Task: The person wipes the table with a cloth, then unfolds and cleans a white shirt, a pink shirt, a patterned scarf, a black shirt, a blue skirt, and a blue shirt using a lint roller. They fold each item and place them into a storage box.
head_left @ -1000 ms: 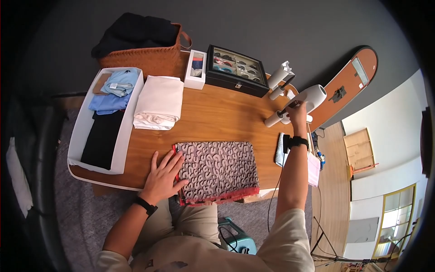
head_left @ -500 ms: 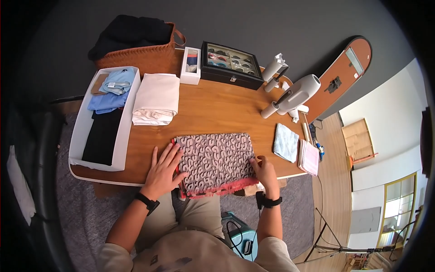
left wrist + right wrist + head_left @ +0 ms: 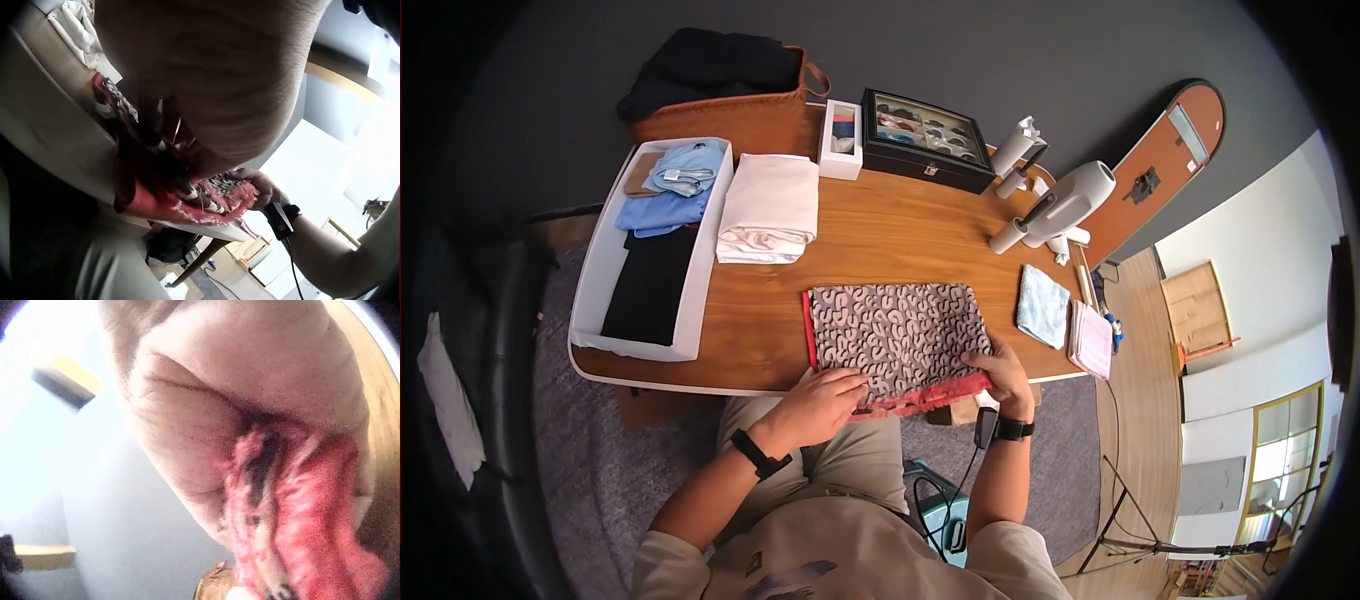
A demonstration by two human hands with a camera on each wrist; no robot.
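Observation:
A folded scarf (image 3: 900, 335) with a grey-and-beige curly pattern and red fringed edges lies at the table's front, its near edge reaching past the tabletop. My right hand (image 3: 1005, 378) grips its near right corner, thumb on top. In the right wrist view the scarf's red, bunched layers (image 3: 319, 512) come out from under the curled palm. My left hand (image 3: 818, 405) holds the near edge left of the middle, fingers over the top. The left wrist view shows the red underside (image 3: 156, 203) hanging below that hand, whose fingertips are partly in shadow.
Folded white cloth (image 3: 768, 205) and a white box (image 3: 685, 300) of clothes stand on the left. Behind are a woven basket (image 3: 720, 115), a small white box (image 3: 840, 165) and a black glasses case (image 3: 930, 170). A grey handheld appliance (image 3: 1070, 205) and folded towels (image 3: 1042, 305) sit right.
My right hand has left the grey appliance and come to the scarf's near right corner. The left hand has slid from the scarf's left side to its near edge.

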